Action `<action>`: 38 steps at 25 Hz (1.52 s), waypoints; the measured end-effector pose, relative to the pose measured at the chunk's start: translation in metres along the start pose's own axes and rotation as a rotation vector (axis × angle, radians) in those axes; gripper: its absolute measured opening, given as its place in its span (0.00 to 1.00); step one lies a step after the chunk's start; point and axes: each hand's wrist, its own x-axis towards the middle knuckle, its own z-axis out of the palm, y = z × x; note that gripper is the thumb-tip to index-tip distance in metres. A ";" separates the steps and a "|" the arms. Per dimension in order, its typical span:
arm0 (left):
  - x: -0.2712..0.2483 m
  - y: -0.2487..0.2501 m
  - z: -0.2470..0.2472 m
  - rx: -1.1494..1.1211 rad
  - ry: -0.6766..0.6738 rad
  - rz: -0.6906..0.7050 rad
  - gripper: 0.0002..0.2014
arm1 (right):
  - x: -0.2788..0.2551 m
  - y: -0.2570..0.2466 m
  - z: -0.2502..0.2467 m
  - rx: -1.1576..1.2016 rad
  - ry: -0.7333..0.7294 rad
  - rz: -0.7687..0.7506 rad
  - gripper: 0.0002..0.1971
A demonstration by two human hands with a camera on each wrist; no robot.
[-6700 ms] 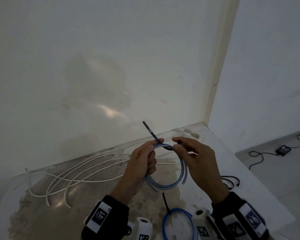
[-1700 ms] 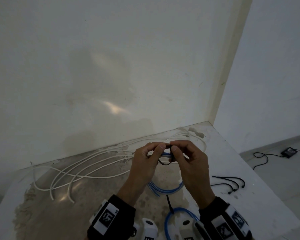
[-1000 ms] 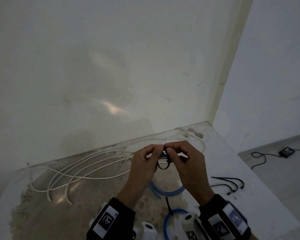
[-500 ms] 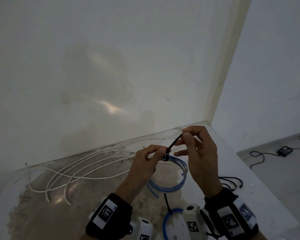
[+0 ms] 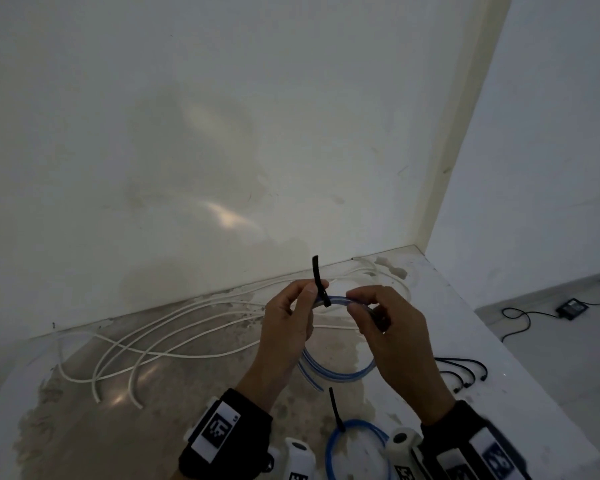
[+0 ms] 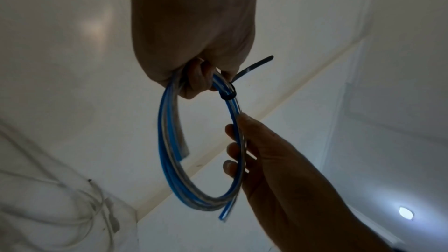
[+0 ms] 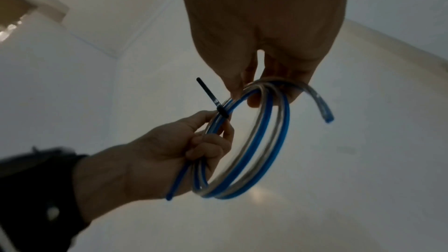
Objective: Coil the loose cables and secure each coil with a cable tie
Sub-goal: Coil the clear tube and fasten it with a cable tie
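A blue-and-clear cable coil (image 5: 336, 374) hangs above the table, held from both sides. My left hand (image 5: 309, 296) pinches its top left, just beside a black cable tie (image 5: 321, 285) drawn tight round the strands, tail pointing up. My right hand (image 5: 357, 306) grips the coil a little to the right of the tie. In the left wrist view the tie (image 6: 229, 95) sits just below my left fingers (image 6: 196, 78), and the coil (image 6: 169, 141) shows loose cut ends. The right wrist view shows the coil (image 7: 266, 150) looped over my right fingers (image 7: 252, 101), the tie (image 7: 221, 111) by the left hand.
Loose white cable (image 5: 153, 344) sprawls over the table's left and back. A second blue coil (image 5: 354, 445) with a black tie lies near the front edge. Spare black ties (image 5: 465, 372) lie at the right. The table edge (image 5: 520, 375) drops to a floor with a black adapter (image 5: 572, 308).
My right hand has let go of the tie's tail, dropped down, and now grips the coil. The tie's loop has closed tight on the strands and its tail stands upright.
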 end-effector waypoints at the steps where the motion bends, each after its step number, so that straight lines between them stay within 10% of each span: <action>1: -0.001 0.002 0.000 0.034 -0.008 0.024 0.13 | 0.000 0.001 -0.001 -0.044 0.043 -0.042 0.06; 10: -0.009 0.020 0.012 0.198 -0.036 0.120 0.12 | -0.004 0.007 0.002 -0.306 0.195 -0.272 0.05; 20: -0.011 0.017 0.004 0.629 -0.170 0.067 0.13 | -0.016 0.013 0.014 -0.150 0.142 -0.132 0.08; 38: -0.011 0.021 -0.016 0.979 -0.334 0.389 0.10 | -0.008 0.022 0.004 0.006 0.005 -0.011 0.05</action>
